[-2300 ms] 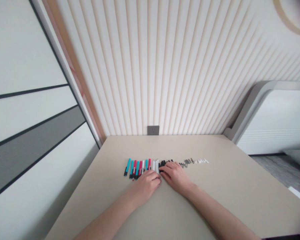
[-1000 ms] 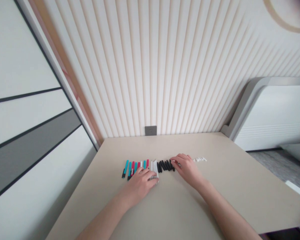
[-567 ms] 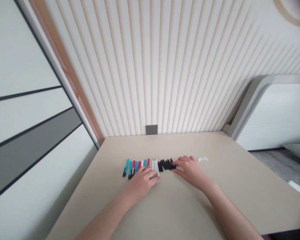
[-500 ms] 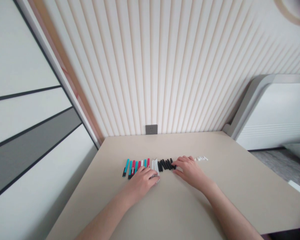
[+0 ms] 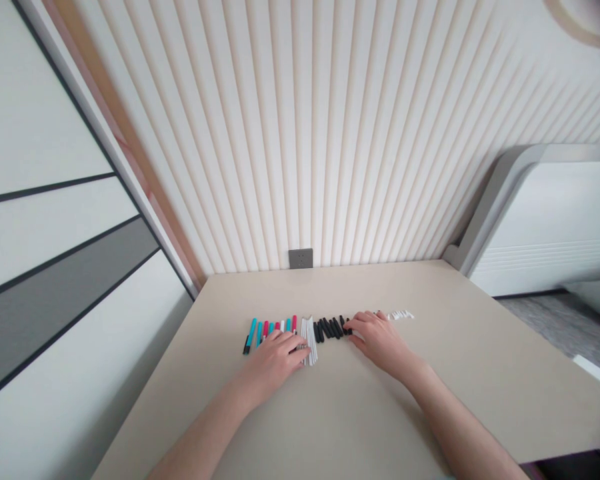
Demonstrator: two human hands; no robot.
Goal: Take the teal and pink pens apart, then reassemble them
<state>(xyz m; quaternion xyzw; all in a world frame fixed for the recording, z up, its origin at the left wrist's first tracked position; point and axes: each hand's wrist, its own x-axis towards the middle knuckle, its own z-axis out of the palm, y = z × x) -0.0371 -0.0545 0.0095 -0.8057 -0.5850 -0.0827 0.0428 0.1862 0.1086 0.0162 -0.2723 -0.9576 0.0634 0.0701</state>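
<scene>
Your left grip (image 5: 275,355) is covering white sticks (image 5: 311,339), coloured pens (image 5: 251,332) lying beside it; your right grip (image 5: 379,337) is touching black pieces (image 5: 337,328), small white pieces (image 5: 403,315) lying just beyond. Whether either is clasping anything, you cannot tell.

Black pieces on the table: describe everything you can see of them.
The black pieces are short, slim rods, dark all over, possibly plastic. They lie flat on the pale table side by side in a row, at slightly differing slants, some very close together. The row sits just right of the white sticks. The right hand has its fingertips at the row's right end, partly hiding it, so a full count and any grip cannot be told. No markings are readable.
</scene>
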